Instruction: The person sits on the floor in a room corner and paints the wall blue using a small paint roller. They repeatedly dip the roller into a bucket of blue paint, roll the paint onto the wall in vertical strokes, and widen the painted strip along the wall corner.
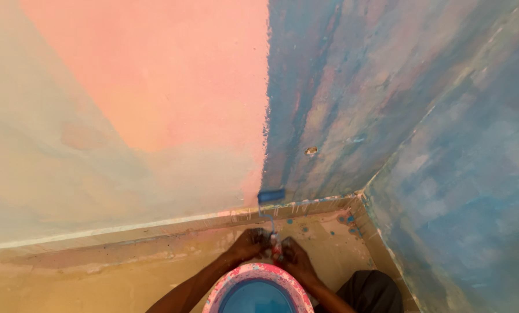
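A small paint roller (271, 196) with a blue-soaked sleeve rests against the bottom of the wall corner, where pink wall (172, 87) meets blue-streaked wall (340, 104). Its thin metal stem runs down to a red handle between my hands. My left hand (249, 243) and my right hand (294, 256) are both closed around that handle, close together. Just below them sits a round bucket (257, 273) with a pink, paint-smeared rim, filled with blue paint.
A second blue-painted wall (474, 191) closes in on the right. A paint-spattered skirting strip (155, 229) runs along the wall base. The tan floor (97, 278) shows blue drips near the corner. A dark trouser leg (369, 290) is at bottom right.
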